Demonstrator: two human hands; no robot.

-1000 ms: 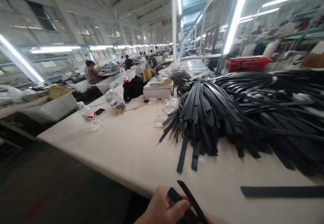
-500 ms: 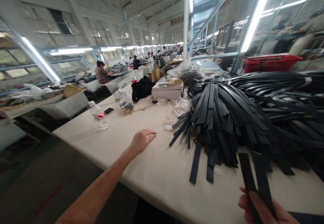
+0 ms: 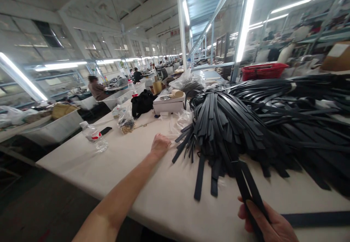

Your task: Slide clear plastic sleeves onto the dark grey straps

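Note:
My right hand grips two dark flat straps near the table's front edge, thumb on top. Their far ends meet the large pile of black straps. My left hand is over the table, left of the pile and beside a crumpled clear plastic wrap; its fingers are curled, and whatever they hold, if anything, is too small to make out. One more dark strap lies flat to the right of my right hand.
On the cream table stand a clear bottle, a phone, a bag of small brass-coloured parts, a black cloth bundle and a white box. A red basket is behind the pile. A person sits far left.
The view has turned right, so the scene sits further left. My left hand has moved closer to the pile and its fingers are more curled. My right hand still holds the straps.

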